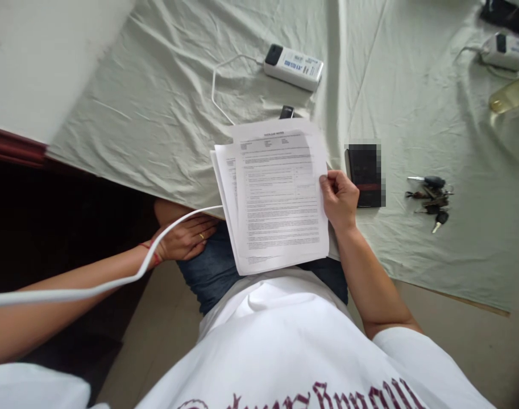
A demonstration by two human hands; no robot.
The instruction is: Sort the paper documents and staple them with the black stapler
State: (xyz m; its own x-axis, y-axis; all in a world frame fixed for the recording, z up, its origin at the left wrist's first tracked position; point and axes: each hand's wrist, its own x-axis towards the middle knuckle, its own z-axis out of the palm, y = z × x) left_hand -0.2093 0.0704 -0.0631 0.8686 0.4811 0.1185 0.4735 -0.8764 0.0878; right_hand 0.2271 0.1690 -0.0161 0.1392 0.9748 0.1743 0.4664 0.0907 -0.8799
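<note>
My right hand grips the right edge of several printed sheets of paper, thumb on top. The sheets are slightly fanned out toward the left, over the front edge of the table and my lap. Small lines of text cover the top page, with a heading near its upper edge. My left hand lies flat on my thigh below the table edge, fingers stretched out and holding nothing. Just beyond my right hand is a black, partly pixelated flat object. Part of a small black object shows above the papers.
A pale green cloth covers the table. On it lie a white power bank with a white cable, a bunch of keys, and another white device at the far right. A thick white cord crosses above my left arm.
</note>
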